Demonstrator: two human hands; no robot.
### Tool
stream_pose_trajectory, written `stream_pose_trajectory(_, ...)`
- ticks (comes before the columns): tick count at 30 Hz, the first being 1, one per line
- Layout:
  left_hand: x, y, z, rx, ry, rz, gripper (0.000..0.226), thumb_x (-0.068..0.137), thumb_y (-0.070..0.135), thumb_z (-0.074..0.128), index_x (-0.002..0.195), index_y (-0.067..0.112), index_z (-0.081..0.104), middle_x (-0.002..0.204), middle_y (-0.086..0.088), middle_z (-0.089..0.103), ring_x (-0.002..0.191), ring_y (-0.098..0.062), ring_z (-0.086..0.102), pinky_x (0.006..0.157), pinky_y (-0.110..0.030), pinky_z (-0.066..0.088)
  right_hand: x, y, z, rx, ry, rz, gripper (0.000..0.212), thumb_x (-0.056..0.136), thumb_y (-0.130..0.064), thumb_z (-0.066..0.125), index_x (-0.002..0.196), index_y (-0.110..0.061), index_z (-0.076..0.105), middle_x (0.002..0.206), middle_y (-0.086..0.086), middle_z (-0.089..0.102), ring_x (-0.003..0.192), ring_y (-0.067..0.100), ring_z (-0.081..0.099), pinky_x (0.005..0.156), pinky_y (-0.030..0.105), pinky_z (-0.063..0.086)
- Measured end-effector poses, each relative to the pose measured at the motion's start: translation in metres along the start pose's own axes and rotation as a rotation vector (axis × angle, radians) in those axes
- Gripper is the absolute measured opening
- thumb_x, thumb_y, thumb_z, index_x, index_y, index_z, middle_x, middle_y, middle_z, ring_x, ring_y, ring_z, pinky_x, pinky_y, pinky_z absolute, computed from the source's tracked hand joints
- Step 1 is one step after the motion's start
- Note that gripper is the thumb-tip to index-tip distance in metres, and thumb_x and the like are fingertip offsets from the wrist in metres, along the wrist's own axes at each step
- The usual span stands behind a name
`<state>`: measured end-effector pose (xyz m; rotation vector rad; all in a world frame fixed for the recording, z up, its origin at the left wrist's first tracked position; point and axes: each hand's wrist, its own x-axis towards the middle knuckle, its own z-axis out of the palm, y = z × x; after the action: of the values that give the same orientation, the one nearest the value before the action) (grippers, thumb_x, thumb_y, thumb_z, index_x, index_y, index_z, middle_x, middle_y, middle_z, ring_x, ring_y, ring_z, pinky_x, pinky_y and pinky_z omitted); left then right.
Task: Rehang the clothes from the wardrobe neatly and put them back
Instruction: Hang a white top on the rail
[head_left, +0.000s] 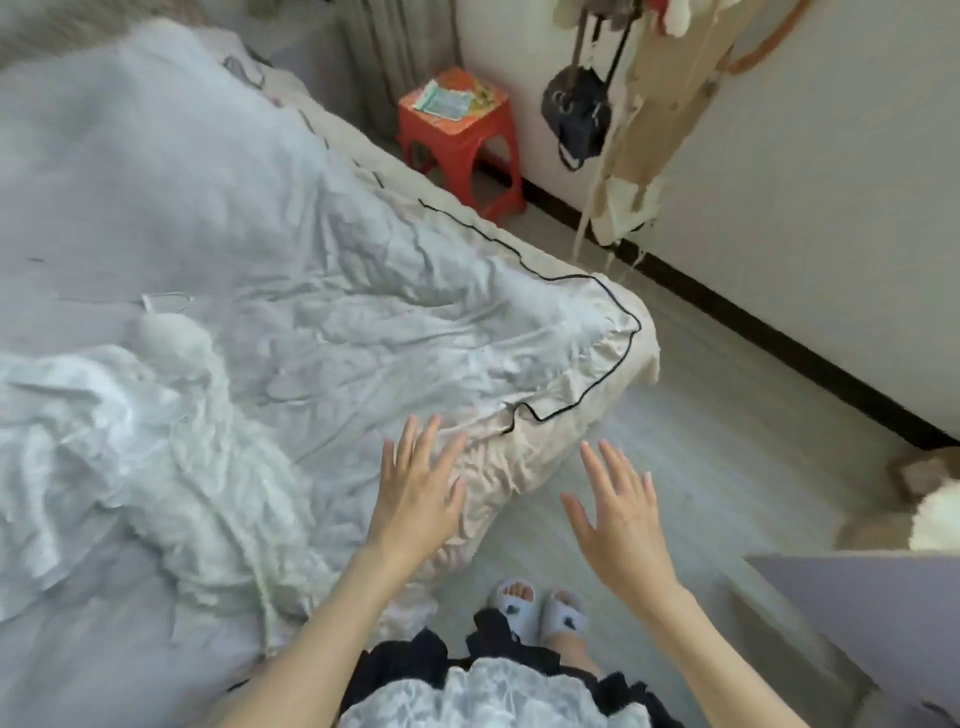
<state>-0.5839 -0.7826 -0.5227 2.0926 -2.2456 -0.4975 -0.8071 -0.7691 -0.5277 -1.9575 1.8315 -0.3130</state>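
Both hands are spread flat, fingers straight, holding nothing. The left hand (415, 493) is over the near corner of the bed (613, 364); the right hand (621, 512) is over bare floor (727, 441) just beside that corner. A floor strip runs between bed edge and wall. White crumpled clothes (156, 457) lie along the bed's near edge, left of the hands. A red stool (462, 140) carries papers.

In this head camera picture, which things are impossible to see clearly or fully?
- Wardrobe: not in the head view at all.
- White garment on the bed: crumpled and overexposed; its type is unclear.
- White hanger: too small and pale to see whole.
- Black bag: its strap is cut off by the top edge.
- Fluffy white thing: cut off by the right edge.
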Motion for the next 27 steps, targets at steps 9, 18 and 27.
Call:
stream_pose_trajectory(9, -0.099, -0.071, 0.010, -0.089, 0.040, -0.551, 0.049, 0.085, 0.036, 0.034, 0.127, 0.019, 0.050, 0.136, -0.016, 0.048, 0.125, -0.042, 0.043, 0.094, -0.059, 0.038, 0.053, -0.081, 0.048, -0.073, -0.342, -0.485, 0.069, 0.087, -0.055, 0.020, 0.144, -0.017, 0.031, 0.150, 0.009, 0.031, 0.140, 0.028, 0.025, 0.112, 0.048, 0.015)
stream_pose_trajectory(18, -0.141, -0.097, 0.023, -0.218, 0.145, -0.852, 0.044, 0.087, 0.034, 0.040, 0.126, 0.018, 0.053, 0.136, -0.013, 0.048, 0.128, -0.040, 0.041, 0.098, -0.061, 0.034, 0.082, -0.166, 0.084, -0.146, -0.436, -0.789, 0.064, 0.089, -0.049, 0.027, 0.140, -0.012, 0.040, 0.141, 0.014, 0.044, 0.132, 0.034, 0.039, 0.105, 0.051, 0.025)
stream_pose_trajectory(27, -0.155, -0.226, 0.010, -0.277, 0.201, -0.934, 0.047, 0.097, 0.027, 0.036, 0.143, 0.023, 0.030, 0.155, -0.008, 0.014, 0.143, -0.030, 0.002, 0.114, -0.046, 0.004, 0.098, -0.288, 0.155, -0.208, -0.503, -0.902, 0.061, 0.095, -0.046, 0.037, 0.148, -0.020, 0.018, 0.155, 0.007, 0.018, 0.144, 0.024, 0.011, 0.114, 0.040, 0.000)
